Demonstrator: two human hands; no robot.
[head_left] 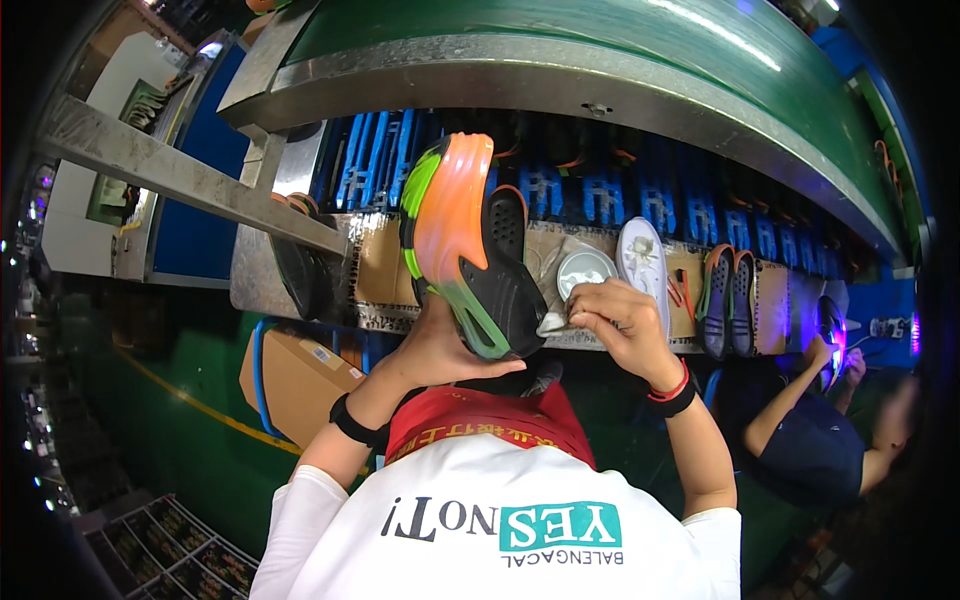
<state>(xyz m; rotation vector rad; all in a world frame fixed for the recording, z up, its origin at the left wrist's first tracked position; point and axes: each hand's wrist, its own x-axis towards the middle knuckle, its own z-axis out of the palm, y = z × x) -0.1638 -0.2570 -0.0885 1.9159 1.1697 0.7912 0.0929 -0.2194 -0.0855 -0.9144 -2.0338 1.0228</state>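
My left hand point(437, 350) grips a shoe sole point(452, 225) from below, at its heel end. The sole stands tilted up, with orange and bright green sides, a black part and a translucent green heel. Just right of it, my right hand point(628, 325) is closed in a pinch on a small white cloth point(553, 322), close beside the sole's black part. A white bowl point(584, 268) sits on the bench beyond my right fingers. Behind the held sole, a black piece with holes and an orange rim point(508, 222) is partly hidden.
A white shoe-shaped piece point(642, 262) and two dark soles point(716, 300) lie on the cardboard-covered bench point(382, 270). A metal-edged green conveyor point(520, 72) runs above blue racks point(545, 192). A metal bar point(190, 170) crosses at left. At right, a co-worker point(815, 440) handles a lit piece.
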